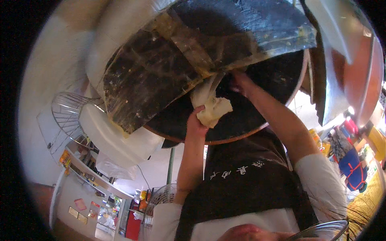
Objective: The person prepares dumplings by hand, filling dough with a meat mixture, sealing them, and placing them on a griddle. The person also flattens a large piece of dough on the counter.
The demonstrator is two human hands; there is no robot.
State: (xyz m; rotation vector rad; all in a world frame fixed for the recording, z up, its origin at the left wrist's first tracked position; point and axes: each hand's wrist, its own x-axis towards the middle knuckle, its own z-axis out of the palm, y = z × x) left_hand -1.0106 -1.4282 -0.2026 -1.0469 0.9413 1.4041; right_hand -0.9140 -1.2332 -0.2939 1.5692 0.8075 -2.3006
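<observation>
My left hand grips a pale, crumpled, floppy piece, cloth or dough; I cannot tell which. A whitish, smooth strip rises behind it to the edge of a dark, patched cover. Both lie over a round black pan or griddle with a brownish rim. My right hand reaches to the cover's lower edge, above the black surface. Its fingers are in shadow and partly hidden, so what they hold or touch is unclear.
A wire basket and a white plastic container stand at the left. A wire-caged fan is near my left elbow. Colourful packages and a blue bag lie at the right. My dark apron is close to the pan rim.
</observation>
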